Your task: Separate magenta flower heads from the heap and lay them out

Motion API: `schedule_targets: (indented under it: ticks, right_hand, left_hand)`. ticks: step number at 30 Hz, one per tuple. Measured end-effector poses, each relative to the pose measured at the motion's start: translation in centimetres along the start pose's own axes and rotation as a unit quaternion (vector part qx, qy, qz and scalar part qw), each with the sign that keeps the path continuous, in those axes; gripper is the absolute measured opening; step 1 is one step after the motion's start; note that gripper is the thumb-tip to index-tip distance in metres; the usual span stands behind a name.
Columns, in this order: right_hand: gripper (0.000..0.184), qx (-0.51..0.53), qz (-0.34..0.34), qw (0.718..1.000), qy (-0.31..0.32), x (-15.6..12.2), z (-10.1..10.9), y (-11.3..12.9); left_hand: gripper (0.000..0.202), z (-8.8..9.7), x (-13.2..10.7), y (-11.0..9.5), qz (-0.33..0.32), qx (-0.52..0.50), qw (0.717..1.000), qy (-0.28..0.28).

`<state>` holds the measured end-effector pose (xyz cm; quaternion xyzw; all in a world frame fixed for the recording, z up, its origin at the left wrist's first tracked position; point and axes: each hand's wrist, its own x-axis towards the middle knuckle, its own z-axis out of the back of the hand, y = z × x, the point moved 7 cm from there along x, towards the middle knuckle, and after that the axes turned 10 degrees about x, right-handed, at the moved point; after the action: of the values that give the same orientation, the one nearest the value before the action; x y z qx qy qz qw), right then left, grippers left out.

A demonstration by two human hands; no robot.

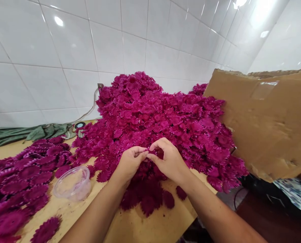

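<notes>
A big heap of magenta fabric flower heads (155,114) is piled against the white tiled wall on a wooden table (140,226). My left hand (130,162) and my right hand (168,158) meet at the front foot of the heap. Both are closed in a pinch, fingertips together on one magenta flower piece (150,152) held between them. More flat flower heads (150,195) lie under my wrists.
Rows of flat magenta flowers (21,182) cover the table's left side. A clear plastic tub (73,184) stands left of my left arm. Green cloth (26,133) and a cable lie by the wall. A torn cardboard sheet (267,118) leans at the right.
</notes>
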<state>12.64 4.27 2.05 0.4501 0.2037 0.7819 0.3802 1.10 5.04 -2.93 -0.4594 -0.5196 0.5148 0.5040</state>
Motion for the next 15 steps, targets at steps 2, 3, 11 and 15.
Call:
schedule_targets:
  ticks: [2,3,11,15]
  right_hand:
    - [0.015,-0.001,-0.016,1.0,0.01,0.1,-0.1,-0.5]
    - [0.016,-0.001,-0.026,1.0,0.013,0.1,-0.2,-0.7]
    - [0.016,0.049,-0.089,0.993,0.054,-0.1,-0.9,-1.7]
    - [0.016,0.056,-0.07,0.995,0.041,-0.1,-0.8,-1.3]
  left_hand:
    - [0.021,0.1,0.0,-0.1,-0.003,0.014,1.0,-0.002]
    - [0.022,0.1,0.0,-0.1,-0.005,0.02,1.0,-0.002]
    - [0.019,0.3,-0.1,-0.5,-0.013,0.073,0.997,-0.003]
    - [0.025,0.5,0.0,-0.7,-0.025,0.106,0.994,-0.014]
